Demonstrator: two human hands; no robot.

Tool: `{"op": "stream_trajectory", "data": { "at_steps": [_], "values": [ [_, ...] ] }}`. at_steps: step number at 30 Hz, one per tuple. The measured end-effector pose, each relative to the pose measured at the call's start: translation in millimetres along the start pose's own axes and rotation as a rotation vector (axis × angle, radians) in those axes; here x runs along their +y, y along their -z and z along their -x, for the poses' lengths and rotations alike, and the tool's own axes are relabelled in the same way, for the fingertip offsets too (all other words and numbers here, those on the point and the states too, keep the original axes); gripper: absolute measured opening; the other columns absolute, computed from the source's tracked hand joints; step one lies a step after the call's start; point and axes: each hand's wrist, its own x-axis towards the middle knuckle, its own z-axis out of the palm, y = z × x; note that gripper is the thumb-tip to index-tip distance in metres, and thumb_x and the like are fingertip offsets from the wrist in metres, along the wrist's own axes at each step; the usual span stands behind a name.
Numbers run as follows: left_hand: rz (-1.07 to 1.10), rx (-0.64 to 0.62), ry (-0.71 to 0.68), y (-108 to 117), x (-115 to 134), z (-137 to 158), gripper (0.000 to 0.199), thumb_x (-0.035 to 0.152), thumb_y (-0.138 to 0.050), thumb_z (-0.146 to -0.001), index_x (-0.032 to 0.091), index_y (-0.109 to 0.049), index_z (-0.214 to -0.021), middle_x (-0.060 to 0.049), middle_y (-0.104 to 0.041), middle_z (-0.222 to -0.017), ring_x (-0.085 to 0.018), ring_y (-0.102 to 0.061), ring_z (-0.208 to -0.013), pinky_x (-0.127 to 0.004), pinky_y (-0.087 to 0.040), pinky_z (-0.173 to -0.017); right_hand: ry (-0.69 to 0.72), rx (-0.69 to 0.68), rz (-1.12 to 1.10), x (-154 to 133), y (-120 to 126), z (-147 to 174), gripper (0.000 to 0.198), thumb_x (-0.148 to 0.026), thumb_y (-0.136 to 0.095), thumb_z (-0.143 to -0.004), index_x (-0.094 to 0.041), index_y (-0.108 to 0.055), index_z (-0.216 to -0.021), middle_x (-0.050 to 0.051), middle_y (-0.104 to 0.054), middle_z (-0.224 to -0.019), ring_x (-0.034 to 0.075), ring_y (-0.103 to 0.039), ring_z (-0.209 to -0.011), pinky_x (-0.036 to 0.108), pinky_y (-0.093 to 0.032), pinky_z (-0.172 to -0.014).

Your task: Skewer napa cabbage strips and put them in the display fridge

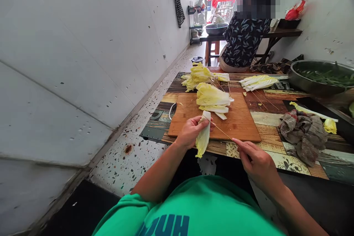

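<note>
Cabbage leaf (202, 138) pinched in left hand (190, 131); right hand (256, 160) grips skewer (219, 129), tip at leaf: threading underway, needs a steady push.

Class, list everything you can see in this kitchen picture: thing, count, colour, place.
folded cabbage leaf: one, pale green, in left hand
thin bamboo skewer: one, tan, pierces the leaf, held by right hand
wooden cutting board: one, brown, table edge
cut cabbage pile: one, yellow-green, on board
crumpled grey rag: one, right of board
metal basin of greens: one, far right
seated person: one, patterned top, beyond table
left hand: one
right hand: one
</note>
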Motion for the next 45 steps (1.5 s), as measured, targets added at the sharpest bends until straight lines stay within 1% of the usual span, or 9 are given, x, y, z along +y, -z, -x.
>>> {"op": "stream_trajectory", "data": {
  "at_steps": [3, 6, 9, 13, 17, 21, 26, 37, 45],
  "values": [
    [0.001, -0.02, 0.044, -2.0, -0.4, 5.1, 0.052, 0.045, -0.092, -0.056, 0.013, -0.071, -0.091, -0.005, -0.075, -0.079, -0.012, -0.064, -0.066, -0.023, -0.049, -0.064, 0.011, -0.047, 0.099, 10.8, 4.8, -0.2, 0.035, -0.021, -0.044, -0.098, -0.019, -0.068, -0.125, 0.008, -0.075, -0.1, 0.019, -0.07, -0.083, 0.03, -0.055, -0.073],
    [-0.041, 0.013, 0.047, -3.0, -3.3, 9.0, 0.052, 0.049, -0.09, -0.059, 0.012, -0.071, -0.089, -0.007, -0.075, -0.079, -0.012, -0.063, -0.064, -0.023, -0.048, -0.061, 0.033, -0.052, 0.153, 14.6, 7.3, -2.8, 0.034, -0.022, -0.044, -0.099, -0.018, -0.068, -0.122, 0.008, -0.075, -0.103, 0.02, -0.07, -0.086, 0.031, -0.055, -0.074],
    [-0.073, 0.026, 0.049, -6.9, -12.0, 10.3, 0.052, 0.052, -0.089, -0.059, 0.011, -0.071, -0.085, -0.007, -0.075, -0.076, -0.013, -0.064, -0.065, -0.023, -0.049, -0.064, 0.082, -0.033, 0.188, 4.8, 3.5, -8.4, 0.033, -0.026, -0.046, -0.1, -0.017, -0.067, -0.123, 0.009, -0.075, -0.102, 0.02, -0.071, -0.085, 0.03, -0.055, -0.073],
    [-0.043, -0.046, 0.106, -16.3, -23.2, 11.4, 0.051, 0.05, -0.091, -0.057, 0.01, -0.072, -0.082, -0.006, -0.073, -0.073, -0.013, -0.065, -0.065, -0.023, -0.049, -0.065, 0.165, -0.024, 0.194, -17.3, -0.3, -18.0, 0.034, -0.022, -0.045, -0.101, -0.02, -0.066, -0.128, 0.006, -0.076, -0.095, 0.015, -0.071, -0.077, 0.024, -0.052, -0.065],
    [0.032, -0.091, 0.171, -19.2, -23.9, 12.8, 0.051, 0.047, -0.093, -0.056, 0.011, -0.073, -0.087, -0.006, -0.075, -0.078, -0.012, -0.065, -0.067, -0.021, -0.05, -0.064, 0.168, 0.054, 0.286, -26.1, 13.8, -21.1, 0.031, -0.018, -0.048, -0.1, -0.021, -0.072, -0.118, 0.003, -0.075, -0.089, 0.013, -0.069, -0.069, 0.023, -0.045, -0.057],
    [0.055, -0.081, 0.203, -16.5, -22.9, 11.3, 0.051, 0.048, -0.091, -0.059, 0.01, -0.073, -0.088, -0.007, -0.075, -0.079, -0.01, -0.063, -0.062, -0.019, -0.048, -0.057, 0.184, 0.099, 0.36, -25.9, 29.8, -17.1, 0.025, -0.018, -0.054, -0.097, -0.017, -0.074, -0.113, 0.003, -0.077, -0.092, 0.014, -0.07, -0.072, 0.024, -0.044, -0.058],
    [0.121, -0.094, 0.254, -17.4, -24.5, 8.7, 0.05, 0.045, -0.093, -0.057, 0.009, -0.073, -0.087, -0.006, -0.074, -0.077, -0.01, -0.065, -0.061, -0.019, -0.049, -0.059, 0.198, 0.123, 0.379, -28.2, 32.5, -15.1, 0.023, -0.019, -0.054, -0.098, -0.017, -0.074, -0.108, 0.003, -0.077, -0.091, 0.014, -0.071, -0.072, 0.024, -0.043, -0.058],
    [0.153, -0.091, 0.247, -24.9, -19.8, 12.8, 0.049, 0.042, -0.094, -0.055, 0.009, -0.073, -0.084, -0.005, -0.073, -0.074, -0.009, -0.065, -0.06, -0.019, -0.05, -0.061, 0.188, 0.096, 0.382, -25.8, 36.5, -12.5, 0.023, -0.019, -0.056, -0.097, -0.018, -0.073, -0.112, 0.002, -0.076, -0.091, 0.014, -0.072, -0.073, 0.024, -0.044, -0.059],
    [0.046, -0.068, 0.195, -25.5, -19.4, 15.8, 0.048, 0.048, -0.093, -0.054, 0.01, -0.076, -0.079, -0.007, -0.073, -0.074, -0.01, -0.063, -0.062, -0.02, -0.048, -0.063, 0.199, 0.108, 0.344, -27.8, 39.5, -14.5, 0.018, -0.017, -0.059, -0.095, -0.016, -0.074, -0.106, 0.003, -0.078, -0.092, 0.015, -0.073, -0.075, 0.023, -0.05, -0.066]
  ]
}}
